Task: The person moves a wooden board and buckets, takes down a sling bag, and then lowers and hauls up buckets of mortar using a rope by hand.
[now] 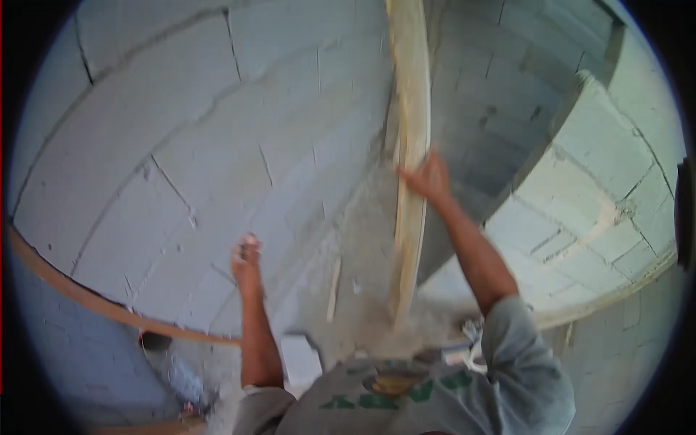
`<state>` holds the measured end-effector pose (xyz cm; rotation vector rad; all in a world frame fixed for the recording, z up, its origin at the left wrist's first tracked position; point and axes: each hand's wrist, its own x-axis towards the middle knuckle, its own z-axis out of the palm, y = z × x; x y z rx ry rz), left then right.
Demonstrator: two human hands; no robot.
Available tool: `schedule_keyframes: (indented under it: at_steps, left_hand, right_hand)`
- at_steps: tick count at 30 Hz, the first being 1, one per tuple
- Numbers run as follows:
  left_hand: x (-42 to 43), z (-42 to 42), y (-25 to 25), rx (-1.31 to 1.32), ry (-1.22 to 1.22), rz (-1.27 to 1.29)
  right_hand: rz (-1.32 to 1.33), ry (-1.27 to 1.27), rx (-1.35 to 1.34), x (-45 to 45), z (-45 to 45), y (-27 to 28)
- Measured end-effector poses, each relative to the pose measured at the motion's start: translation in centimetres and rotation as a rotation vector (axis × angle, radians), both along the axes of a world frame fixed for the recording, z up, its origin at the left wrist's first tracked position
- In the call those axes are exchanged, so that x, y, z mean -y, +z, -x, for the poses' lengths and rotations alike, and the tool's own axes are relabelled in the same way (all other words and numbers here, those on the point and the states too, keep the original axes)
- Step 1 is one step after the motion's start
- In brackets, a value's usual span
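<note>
Right hand point(429, 181) at wooden plank point(413, 94); round-mouthed container point(154, 340), interior dark

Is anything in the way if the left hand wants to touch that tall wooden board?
Nothing visible is in the way: only open space shows between the left hand and the wooden board. The thin pale strip shows lower down, off the straight path. The right hand is at the board.

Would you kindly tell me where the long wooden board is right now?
In the head view, the board runs from the top edge down toward the floor, just right of centre, with the right hand at its right edge.
</note>
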<state>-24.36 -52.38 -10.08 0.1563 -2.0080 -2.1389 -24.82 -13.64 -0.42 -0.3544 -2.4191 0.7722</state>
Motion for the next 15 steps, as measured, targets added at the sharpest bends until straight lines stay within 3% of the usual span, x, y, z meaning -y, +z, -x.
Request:
schedule_keyframes:
  at_steps: [1,3,6,9,11,14,15]
  left_hand:
    - [3.3,-0.8,-1.1,0.041,0.054,-0.013]
    - [8.7,-3.6,-3.4,0.128,0.175,-0.022]
    - [14.3,-8.6,-7.4,0.342,0.423,-0.051]
    - [15.4,-11.9,-10.1,0.426,0.493,-0.064]
    - [16.4,-13.6,-12.5,0.49,0.493,-0.024]
    - [21.1,-12.1,-24.3,0.484,0.518,0.148]
    - [17.5,-11.5,-21.0,0.525,0.596,-0.019]
  right_hand:
    - [-0.095,-0.082,-0.042,-1.3,2.8,-1.3]
    - [0.028,-0.027,0.026,-1.6,4.5,0.4]
    - [-0.143,-0.079,-0.094,-2.6,10.0,0.5]
    - [-0.168,-0.06,-0.174,-3.3,14.2,0.2]
    - [-0.046,-0.074,-0.052,-2.4,15.0,0.6]
    - [0.003,-0.16,-0.062,-1.5,17.9,-3.0]
    - [0.088,-0.135,-0.016,-1.7,19.0,-4.8]
